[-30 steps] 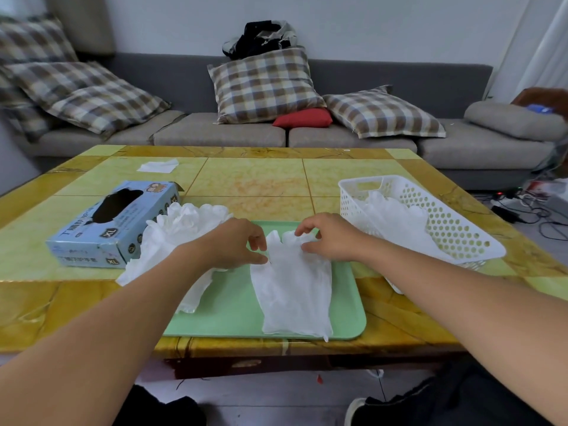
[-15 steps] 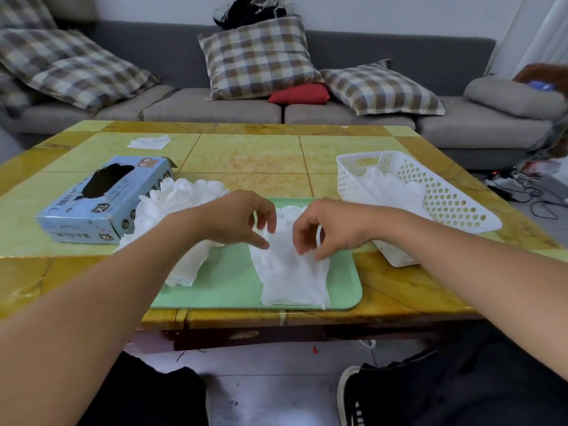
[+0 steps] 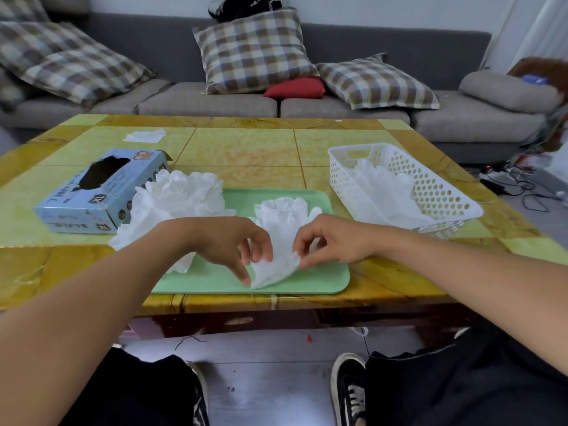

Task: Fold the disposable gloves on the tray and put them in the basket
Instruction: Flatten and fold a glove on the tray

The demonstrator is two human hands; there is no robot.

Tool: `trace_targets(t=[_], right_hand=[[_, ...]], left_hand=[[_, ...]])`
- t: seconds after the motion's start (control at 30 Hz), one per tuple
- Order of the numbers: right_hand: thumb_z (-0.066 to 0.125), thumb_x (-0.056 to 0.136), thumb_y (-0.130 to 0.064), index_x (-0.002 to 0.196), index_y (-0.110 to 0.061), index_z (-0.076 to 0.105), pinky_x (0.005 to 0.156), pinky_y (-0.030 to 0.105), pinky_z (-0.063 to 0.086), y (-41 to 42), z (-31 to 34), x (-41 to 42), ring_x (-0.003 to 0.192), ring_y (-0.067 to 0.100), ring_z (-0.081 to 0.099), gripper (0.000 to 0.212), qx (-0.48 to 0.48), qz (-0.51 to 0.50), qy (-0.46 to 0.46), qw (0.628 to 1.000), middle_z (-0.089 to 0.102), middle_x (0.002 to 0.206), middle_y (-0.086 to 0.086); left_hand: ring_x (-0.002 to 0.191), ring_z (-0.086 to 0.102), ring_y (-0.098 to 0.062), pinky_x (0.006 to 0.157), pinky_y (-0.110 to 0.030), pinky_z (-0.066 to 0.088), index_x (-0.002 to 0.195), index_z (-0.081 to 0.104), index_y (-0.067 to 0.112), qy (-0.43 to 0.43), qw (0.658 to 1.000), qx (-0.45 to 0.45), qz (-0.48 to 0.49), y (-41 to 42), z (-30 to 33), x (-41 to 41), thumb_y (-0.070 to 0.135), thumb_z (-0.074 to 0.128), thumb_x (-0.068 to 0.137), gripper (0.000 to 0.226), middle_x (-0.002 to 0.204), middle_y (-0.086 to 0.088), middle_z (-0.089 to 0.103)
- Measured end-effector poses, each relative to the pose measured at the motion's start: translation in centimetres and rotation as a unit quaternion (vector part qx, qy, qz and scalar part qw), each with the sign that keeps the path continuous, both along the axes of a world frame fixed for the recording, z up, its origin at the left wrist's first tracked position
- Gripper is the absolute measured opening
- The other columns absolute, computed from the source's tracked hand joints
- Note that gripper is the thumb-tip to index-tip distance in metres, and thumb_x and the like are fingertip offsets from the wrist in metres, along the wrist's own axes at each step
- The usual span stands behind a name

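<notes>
A white disposable glove (image 3: 281,229) lies on the green tray (image 3: 322,275), fingers pointing away from me. My left hand (image 3: 227,241) pinches the glove's near cuff edge at its left corner. My right hand (image 3: 332,239) pinches the same cuff edge at the right and lifts it off the tray. A pile of loose white gloves (image 3: 175,204) covers the tray's left end. The white perforated basket (image 3: 442,195) stands to the right of the tray with several gloves (image 3: 381,189) inside.
A blue glove box (image 3: 98,195) lies left of the pile. A white scrap (image 3: 144,136) sits on the far left of the yellow-green table (image 3: 246,149). A grey sofa with plaid cushions runs behind. Cables lie on the floor at the right.
Both hands slid from the glove's finger end down to its near cuff edge and took hold of it. The cuff now rises off the tray. The camera tilted further down.
</notes>
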State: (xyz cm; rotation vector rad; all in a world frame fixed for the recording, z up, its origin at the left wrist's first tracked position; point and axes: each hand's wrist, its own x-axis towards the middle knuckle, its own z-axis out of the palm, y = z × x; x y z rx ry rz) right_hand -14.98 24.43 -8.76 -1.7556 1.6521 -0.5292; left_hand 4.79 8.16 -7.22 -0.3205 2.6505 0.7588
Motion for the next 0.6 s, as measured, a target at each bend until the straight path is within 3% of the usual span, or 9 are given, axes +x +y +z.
trace_targets(t=[0.1,0.17,0.23,0.33,0.4,0.47,0.53,0.6], right_hand=[[0.072,0.091,-0.017,0.097,-0.002,0.066,0.078,0.026,0.045,-0.5,1.9,-0.6,0.081,0.010,0.058,0.018,-0.036,-0.076,-0.171,0.982,0.066,0.089,0.004],[0.070,0.087,-0.022,0.096,-0.009,0.064,0.075,0.027,0.042,-0.6,3.0,-0.8,0.083,0.012,0.056,0.017,-0.035,-0.111,-0.291,0.950,0.065,0.092,0.003],[0.068,0.087,-0.025,0.098,-0.012,0.064,0.078,0.029,0.045,-0.7,4.0,-1.0,0.087,0.015,0.057,0.018,-0.050,-0.127,-0.369,0.919,0.064,0.095,0.004],[0.064,0.089,-0.023,0.099,-0.013,0.065,0.078,0.028,0.049,-0.8,5.8,-1.4,0.082,0.015,0.061,0.014,-0.079,-0.156,-0.452,0.875,0.066,0.091,0.002],[0.064,0.091,-0.022,0.100,-0.013,0.066,0.079,0.030,0.048,-0.9,6.7,-1.6,0.083,0.018,0.059,0.014,-0.090,-0.173,-0.490,0.850,0.066,0.092,0.004],[0.064,0.093,-0.024,0.113,-0.008,0.063,0.082,0.032,0.049,-0.9,7.2,-1.7,0.090,0.022,0.058,0.026,-0.102,-0.183,-0.509,0.835,0.064,0.102,0.008],[0.062,0.095,-0.026,0.124,-0.005,0.058,0.083,0.032,0.050,-0.8,7.6,-1.7,0.096,0.025,0.057,0.036,-0.112,-0.188,-0.514,0.829,0.062,0.107,0.013],[0.060,0.096,-0.028,0.120,-0.001,0.061,0.081,0.031,0.052,-0.4,8.2,-1.7,0.097,0.026,0.060,0.036,-0.122,-0.184,-0.511,0.831,0.063,0.107,0.015]], left_hand=[[0.106,0.060,-0.007,0.092,-0.021,0.053,0.129,0.048,0.034,-0.004,0.999,0.011,0.045,-0.5,1.1,0.8,0.038,0.095,0.062,0.082,0.124,0.016,0.054],[0.116,0.060,-0.008,0.101,-0.028,0.050,0.135,0.051,0.032,0.082,0.990,0.079,0.079,-0.6,1.6,1.0,0.046,0.097,0.056,0.092,0.132,0.014,0.059],[0.114,0.066,-0.014,0.103,-0.036,0.051,0.124,0.064,0.021,0.222,0.950,0.180,0.126,-0.2,2.4,0.4,0.037,0.094,0.063,0.070,0.122,0.007,0.070],[0.088,0.070,-0.015,0.088,-0.031,0.055,0.096,0.070,0.003,0.402,0.842,0.275,0.233,0.9,4.0,-1.4,0.023,0.074,0.085,0.023,0.097,-0.005,0.076],[0.078,0.067,-0.016,0.078,-0.027,0.054,0.089,0.069,0.003,0.450,0.791,0.310,0.274,1.5,5.1,-2.3,0.022,0.066,0.093,0.020,0.086,-0.007,0.073],[0.082,0.066,-0.021,0.078,-0.031,0.055,0.100,0.069,0.005,0.443,0.786,0.332,0.275,1.8,6.2,-2.9,0.040,0.063,0.095,0.036,0.095,-0.011,0.073],[0.085,0.068,-0.019,0.077,-0.031,0.055,0.117,0.064,0.021,0.423,0.803,0.345,0.240,2.2,6.9,-3.1,0.059,0.066,0.087,0.048,0.103,-0.008,0.073],[0.085,0.068,-0.018,0.074,-0.030,0.055,0.119,0.055,0.032,0.436,0.811,0.338,0.196,2.6,7.4,-3.6,0.052,0.078,0.070,0.058,0.105,-0.008,0.071]])
